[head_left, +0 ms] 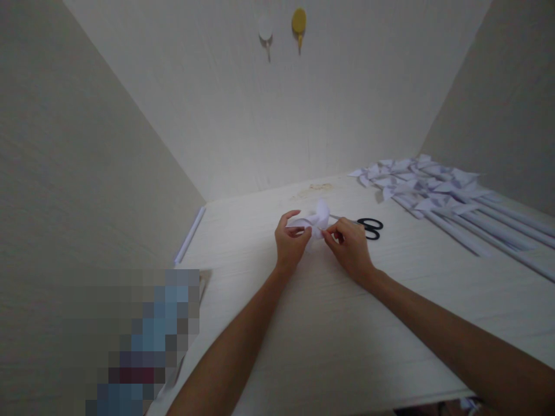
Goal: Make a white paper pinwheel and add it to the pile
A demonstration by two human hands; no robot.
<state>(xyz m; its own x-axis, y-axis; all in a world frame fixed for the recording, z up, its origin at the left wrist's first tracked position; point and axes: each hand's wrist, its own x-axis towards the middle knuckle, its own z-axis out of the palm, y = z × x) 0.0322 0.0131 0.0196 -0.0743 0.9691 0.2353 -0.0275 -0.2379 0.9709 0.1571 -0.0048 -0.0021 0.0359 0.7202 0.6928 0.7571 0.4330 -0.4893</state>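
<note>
A white paper pinwheel (pixel 319 217) with curled blades is held up over the middle of the table. My left hand (pixel 291 241) pinches it from the left, thumb and fingers closed on the paper. From the right, my right hand (pixel 347 245) has its thumb and fingertips pressed together at the pinwheel's lower edge; whether a small pin is between them is too small to tell. Scissors with black handles (pixel 369 224) lie just beyond my right hand, their blades partly hidden behind it.
Several white paper pinwheels (pixel 433 184) on rolled paper sticks (pixel 468 228) are piled at the right of the white table (pixel 329 341). One paper roll (pixel 189 236) lies along the left edge. A yellow hook (pixel 299 22) and a white hook (pixel 266 29) are on the back wall.
</note>
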